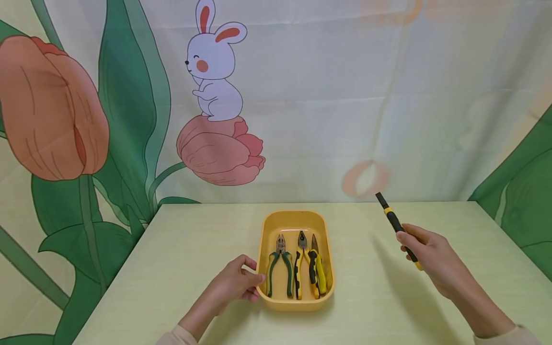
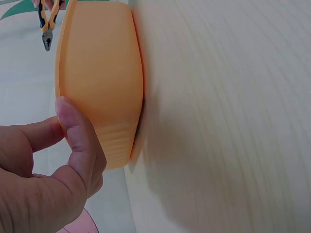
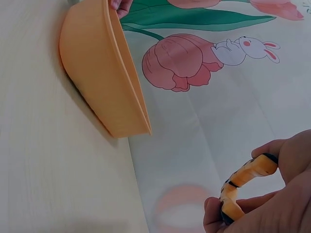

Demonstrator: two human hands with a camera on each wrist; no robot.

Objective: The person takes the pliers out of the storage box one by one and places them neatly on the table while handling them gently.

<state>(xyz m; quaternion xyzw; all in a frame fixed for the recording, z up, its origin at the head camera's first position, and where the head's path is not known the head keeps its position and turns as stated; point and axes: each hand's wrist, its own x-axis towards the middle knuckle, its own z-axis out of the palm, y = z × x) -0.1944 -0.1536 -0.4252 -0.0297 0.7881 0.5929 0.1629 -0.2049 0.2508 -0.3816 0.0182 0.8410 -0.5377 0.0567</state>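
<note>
An orange-yellow tray (image 1: 295,306) stands on the table, holding green-handled pliers (image 1: 270,273), yellow-and-black pliers (image 1: 298,273) and more yellow-and-black tools at its right side. My left hand (image 1: 235,282) pinches the tray's left rim between thumb and fingers; in the left wrist view this hand (image 2: 63,160) grips the rim of the tray (image 2: 104,58). To the right of the tray, my right hand (image 1: 435,258) holds up black-and-yellow pliers (image 1: 394,221) by the handles, jaws pointing up and away. The right wrist view shows the handles (image 3: 248,172) in the right hand (image 3: 286,194).
The pale table (image 1: 181,249) ends at a hanging cloth (image 1: 310,120) printed with a rabbit and tulips. More printed cloth hangs at the left and right sides of the table.
</note>
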